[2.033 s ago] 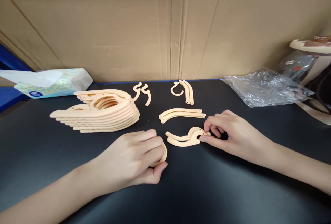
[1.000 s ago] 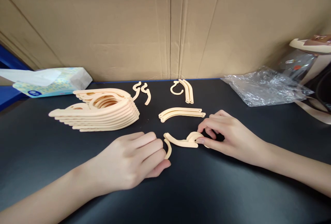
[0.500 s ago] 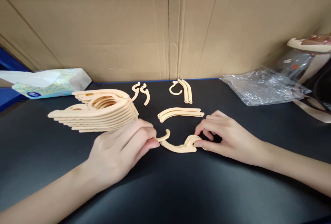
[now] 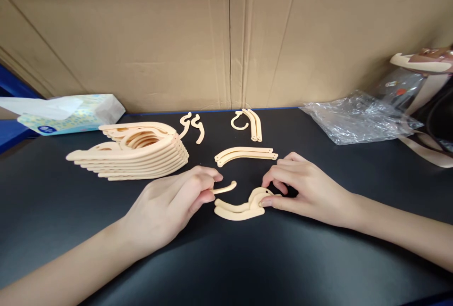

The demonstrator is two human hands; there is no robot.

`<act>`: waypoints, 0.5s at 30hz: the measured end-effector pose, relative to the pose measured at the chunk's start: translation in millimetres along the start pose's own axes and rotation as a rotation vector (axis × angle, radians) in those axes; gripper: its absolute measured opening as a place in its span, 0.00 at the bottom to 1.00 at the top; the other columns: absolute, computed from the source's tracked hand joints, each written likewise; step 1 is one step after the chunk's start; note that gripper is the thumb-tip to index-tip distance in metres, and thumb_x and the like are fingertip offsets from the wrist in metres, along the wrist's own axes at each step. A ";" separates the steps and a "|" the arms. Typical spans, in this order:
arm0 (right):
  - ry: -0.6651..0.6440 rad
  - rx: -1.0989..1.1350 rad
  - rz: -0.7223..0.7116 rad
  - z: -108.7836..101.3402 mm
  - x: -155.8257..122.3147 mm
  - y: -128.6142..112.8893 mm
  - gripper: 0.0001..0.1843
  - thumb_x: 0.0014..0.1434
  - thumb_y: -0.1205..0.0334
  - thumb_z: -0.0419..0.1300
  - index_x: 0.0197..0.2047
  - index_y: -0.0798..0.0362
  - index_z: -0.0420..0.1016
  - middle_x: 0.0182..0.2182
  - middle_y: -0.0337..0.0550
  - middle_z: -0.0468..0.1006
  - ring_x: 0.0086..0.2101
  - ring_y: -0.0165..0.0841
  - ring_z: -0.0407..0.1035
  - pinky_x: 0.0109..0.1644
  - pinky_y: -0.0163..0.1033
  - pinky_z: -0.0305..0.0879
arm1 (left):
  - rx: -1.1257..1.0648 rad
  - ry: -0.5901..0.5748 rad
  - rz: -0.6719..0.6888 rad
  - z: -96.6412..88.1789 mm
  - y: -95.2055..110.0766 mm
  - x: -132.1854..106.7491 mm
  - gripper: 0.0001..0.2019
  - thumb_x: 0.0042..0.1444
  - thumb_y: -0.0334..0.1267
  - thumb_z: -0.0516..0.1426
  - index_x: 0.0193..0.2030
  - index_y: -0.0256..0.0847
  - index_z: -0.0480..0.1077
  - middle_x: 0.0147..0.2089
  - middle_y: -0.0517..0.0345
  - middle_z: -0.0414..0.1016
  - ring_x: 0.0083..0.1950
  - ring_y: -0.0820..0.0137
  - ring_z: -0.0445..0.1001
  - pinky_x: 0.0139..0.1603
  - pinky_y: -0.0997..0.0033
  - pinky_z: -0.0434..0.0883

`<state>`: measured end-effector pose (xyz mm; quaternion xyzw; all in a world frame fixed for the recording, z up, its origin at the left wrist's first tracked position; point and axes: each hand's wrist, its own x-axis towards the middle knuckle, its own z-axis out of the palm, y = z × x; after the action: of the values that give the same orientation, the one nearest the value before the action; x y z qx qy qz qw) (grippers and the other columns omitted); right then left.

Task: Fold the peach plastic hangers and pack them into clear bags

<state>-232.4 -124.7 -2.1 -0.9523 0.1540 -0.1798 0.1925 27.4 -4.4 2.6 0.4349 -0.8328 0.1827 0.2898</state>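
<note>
My left hand [image 4: 177,195] is closed in a pinch on a thin, curved beige plastic piece [image 4: 225,188] that looks like a hanger hook; its other end is hidden by my fingers. To the right, my right hand [image 4: 297,188] grips two overlapping beige hanger pieces [image 4: 237,211] between thumb and fingers, at their rounded end with a small hole. The hook's free tip lies just above these pieces, apart from them. Beyond the hands rest two long curved hanger arms [image 4: 246,155] side by side.
A stack of folded beige hangers [image 4: 141,155] stands on the black table at left, before a tissue pack [image 4: 71,112]. Farther back lie small hook pieces [image 4: 200,129], a hook [image 4: 239,122] and two arms [image 4: 255,124]. A clear plastic bag [image 4: 357,112] is at right.
The hanger pieces in my right hand have moved slightly left and nearer, and they are turned so both show. The hook in my left hand has rotated flatter.
</note>
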 end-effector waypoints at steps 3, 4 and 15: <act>0.028 -0.020 -0.022 -2.2 -0.2 -0.2 0.16 0.67 0.47 0.59 0.39 0.53 0.75 0.24 0.31 0.67 0.25 0.27 0.64 0.40 0.38 0.59 | -0.047 0.010 0.001 2.3 -1.4 0.1 0.11 0.75 0.34 0.43 0.42 0.38 0.63 0.41 0.48 0.81 0.46 0.71 0.83 0.43 0.82 0.75; 0.053 -0.029 -0.031 -3.4 -0.3 -0.4 0.16 0.68 0.48 0.58 0.41 0.54 0.75 0.24 0.32 0.67 0.25 0.27 0.64 0.40 0.38 0.59 | -0.066 0.013 0.004 2.8 -1.7 -0.5 0.11 0.75 0.34 0.43 0.43 0.37 0.63 0.42 0.47 0.81 0.48 0.71 0.82 0.45 0.81 0.76; 0.037 0.018 -0.146 -23.6 29.6 -10.7 0.22 0.72 0.59 0.53 0.66 0.52 0.65 0.56 0.49 0.71 0.51 0.35 0.69 0.57 0.42 0.66 | -0.080 -0.041 0.251 3.7 -0.4 2.9 0.07 0.71 0.31 0.48 0.43 0.35 0.66 0.48 0.42 0.78 0.51 0.59 0.77 0.44 0.65 0.78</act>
<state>-213.2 -133.4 31.1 -0.9558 0.0859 -0.2121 0.1844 25.3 -8.5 1.7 0.3188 -0.8930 0.1754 0.2648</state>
